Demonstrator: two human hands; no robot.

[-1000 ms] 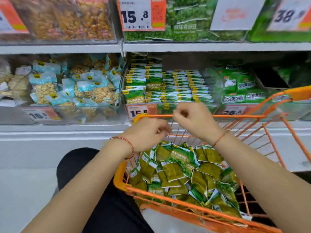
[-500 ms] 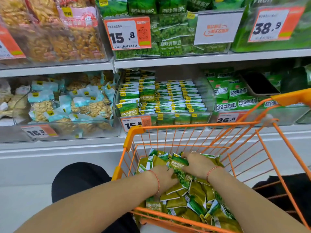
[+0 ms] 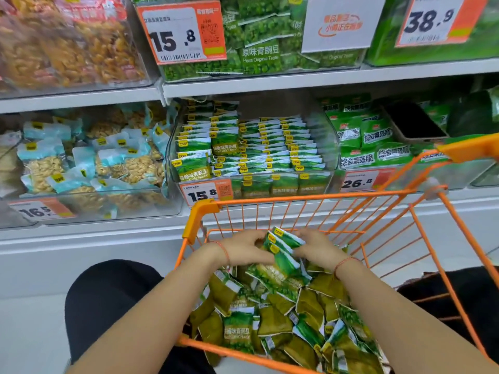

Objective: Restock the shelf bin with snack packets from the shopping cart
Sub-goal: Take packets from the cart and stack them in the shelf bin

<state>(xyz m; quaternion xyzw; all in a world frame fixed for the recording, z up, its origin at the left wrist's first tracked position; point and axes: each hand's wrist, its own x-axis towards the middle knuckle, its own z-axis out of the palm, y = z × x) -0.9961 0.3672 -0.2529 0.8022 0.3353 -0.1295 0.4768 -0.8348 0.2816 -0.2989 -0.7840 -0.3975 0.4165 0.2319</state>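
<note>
Orange wire shopping cart (image 3: 201,215): parked before the shelf, its floor heaped with loose green garlic-flavour pea packets (image 3: 239,333).

Our left hand (image 3: 244,249) and right hand (image 3: 314,248): both down inside the cart over the far end of the heap, facing one another. Between them we hold a small stack of packets (image 3: 282,249), tilted, yellow-tagged ends uppermost. Fingers of both hands curl round the stack's sides, left thumb laid against its near face. A red string bracelet (image 3: 225,251) sits on each wrist.

Shelf bin (image 3: 328,155): clear plastic, directly beyond the cart's front rail, holding tidy rows of matching packets; price tag 15.8 (image 3: 205,194) on its front.

Neighbouring bins: pale-blue nut packs (image 3: 46,168) to the left, green mixed-crisp packs (image 3: 376,136) to the right, where a dark phone (image 3: 413,121) lies.
</note>
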